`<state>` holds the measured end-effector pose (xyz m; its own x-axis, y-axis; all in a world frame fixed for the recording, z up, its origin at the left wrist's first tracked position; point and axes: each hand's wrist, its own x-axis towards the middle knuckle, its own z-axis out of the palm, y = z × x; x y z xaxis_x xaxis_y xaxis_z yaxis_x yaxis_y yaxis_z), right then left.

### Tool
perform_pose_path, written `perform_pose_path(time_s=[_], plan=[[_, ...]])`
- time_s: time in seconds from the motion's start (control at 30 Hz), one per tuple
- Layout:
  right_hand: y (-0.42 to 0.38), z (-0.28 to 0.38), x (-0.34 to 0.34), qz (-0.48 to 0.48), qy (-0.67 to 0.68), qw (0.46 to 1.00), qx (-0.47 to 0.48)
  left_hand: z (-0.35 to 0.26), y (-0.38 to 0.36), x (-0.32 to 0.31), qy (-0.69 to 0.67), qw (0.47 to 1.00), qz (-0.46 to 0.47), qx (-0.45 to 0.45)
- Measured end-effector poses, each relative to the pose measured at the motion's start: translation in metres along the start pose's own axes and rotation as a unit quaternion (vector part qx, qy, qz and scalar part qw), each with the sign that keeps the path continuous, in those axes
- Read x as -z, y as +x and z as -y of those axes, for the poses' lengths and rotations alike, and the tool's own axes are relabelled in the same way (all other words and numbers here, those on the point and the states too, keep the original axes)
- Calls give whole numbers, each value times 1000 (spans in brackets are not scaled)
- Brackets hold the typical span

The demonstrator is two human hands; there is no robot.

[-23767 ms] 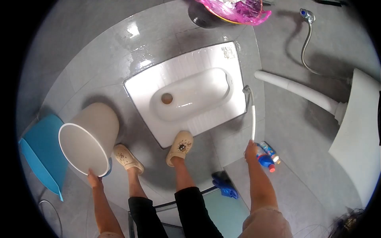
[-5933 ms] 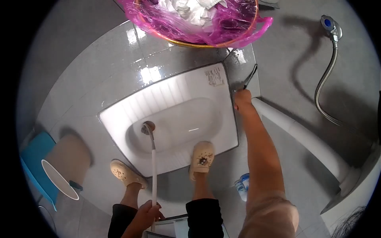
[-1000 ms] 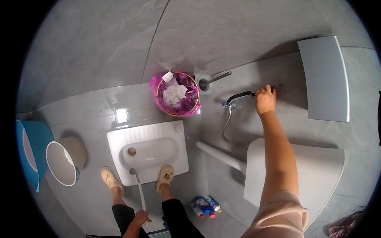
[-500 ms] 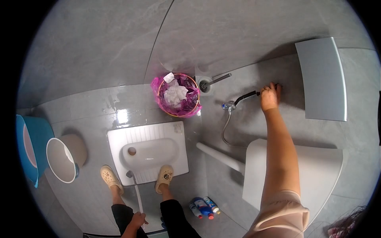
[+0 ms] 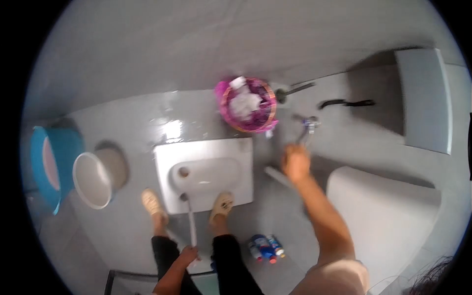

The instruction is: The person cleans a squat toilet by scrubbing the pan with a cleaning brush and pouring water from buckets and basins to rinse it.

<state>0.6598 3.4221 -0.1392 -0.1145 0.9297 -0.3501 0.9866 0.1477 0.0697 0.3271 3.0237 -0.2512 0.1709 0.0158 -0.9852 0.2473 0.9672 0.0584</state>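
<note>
My left hand (image 5: 189, 254) is closed round the white handle of a toilet brush (image 5: 192, 223). The brush's small grey head (image 5: 184, 196) is over the near edge of the white squat toilet (image 5: 164, 184). My right hand (image 5: 297, 163), smeared by motion, is between the toilet and the wall cistern, overlapping the end of a white pipe (image 5: 277, 175). Just above it is a metal valve (image 5: 309, 123) on the wall. Farther right, a black-handled tool (image 5: 359, 103) hangs against the wall, apart from my hand.
Beyond the toilet stands a waste bin (image 5: 272, 118) with a purple bag and crumpled paper. At left are a blue tub (image 5: 69, 147) and a beige bucket (image 5: 115, 169). Several cleaner bottles (image 5: 265, 248) stand by my foot. A white cistern (image 5: 378, 211) and a grey box (image 5: 425, 101) are at right.
My right hand has let go of the black-handled tool and moved left and down, towards the toilet. The whole view has shifted a little. My left hand still holds the brush.
</note>
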Motion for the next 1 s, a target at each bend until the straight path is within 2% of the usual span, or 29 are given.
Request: perform_pose_path(time_s=[0.03, 0.07, 0.1, 0.13, 0.17, 0.2, 0.23, 0.27, 0.3, 0.33, 0.37, 0.4, 0.43, 0.47, 0.5, 0.53, 0.57, 0.63, 0.67, 0.7, 0.73, 0.77, 0.8, 0.83, 0.9, 0.97, 1.0], plan=[[-29, 34, -37, 78, 106, 991, -17, 23, 22, 2, 138, 982, 29, -124], [-64, 67, -76, 202, 195, 960, -17, -20, -12, -1, -75, 997, -2, -7], [-119, 97, -136, 176, 346, 922, 9, -8, 0, 3, -50, 998, 34, -35], [-154, 134, -167, 327, 405, 854, -26, 4, 24, 7, -22, 995, 75, -64], [-174, 176, -140, 524, 521, 632, -232, 17, 40, 9, -6, 991, 72, -116], [-212, 208, -174, 547, 545, 572, -275, 18, 39, 9, 3, 988, 70, -138], [-225, 236, -170, 581, 568, 503, -294, 18, 37, 10, 11, 985, 67, -161], [-236, 258, -163, 610, 586, 432, -313, -9, 19, 13, 94, 987, 50, -122], [-250, 274, -174, 612, 588, 426, -313, -25, 4, 15, 178, 980, 33, -83], [-266, 289, -196, 544, 658, 399, -334, -23, -4, 16, 182, 980, 34, -77], [-277, 303, -213, 470, 721, 368, -353, -19, -11, 18, 227, 966, -34, -121], [-280, 312, -221, 468, 724, 362, -355, -15, -17, 23, 272, 943, -101, -165], [-282, 318, -228, 416, 744, 346, -392, -12, -22, 31, 252, 941, -63, -218], [-282, 323, -230, 361, 762, 329, -426, -9, -26, 40, 258, 939, -61, -219], [-277, 326, -219, 357, 764, 325, -427, -7, -32, 48, 195, 955, -27, -224], [-271, 326, -209, 328, 760, 283, -485, -5, -38, 57, 130, 965, 6, -227], [-264, 328, -201, 297, 751, 240, -538, -13, -52, 72, 136, 964, 6, -228], [-263, 332, -220, 304, 730, 245, -560, -38, -92, 108, 246, 940, 17, -236], [-267, 337, -230, 314, 705, 253, -583, -36, -99, 125, 253, 939, 20, -232], [-262, 342, -235, 312, 712, 282, -562, -32, -103, 143, 293, 923, -13, -251], [-256, 345, -242, 315, 713, 276, -563, -26, -107, 159, 330, 904, -46, -269], [-249, 344, -251, 323, 701, 298, -562, -15, -111, 172, 332, 905, -46, -263], [-237, 341, -265, 330, 689, 321, -560, -2, -112, 184, 345, 887, -78, -296], [-223, 337, -280, 334, 689, 316, -560, 11, -113, 192, 359, 867, -111, -327], [-194, 326, -324, 200, 717, 359, -563, 39, -119, 201, 378, 856, -89, -341], [-161, 306, -378, 196, 755, 428, -457, 50, -113, 203, 396, 843, -65, -359], [-144, 307, -388, 170, 822, 308, -448, 53, -109, 203, 400, 842, -62, -357]])
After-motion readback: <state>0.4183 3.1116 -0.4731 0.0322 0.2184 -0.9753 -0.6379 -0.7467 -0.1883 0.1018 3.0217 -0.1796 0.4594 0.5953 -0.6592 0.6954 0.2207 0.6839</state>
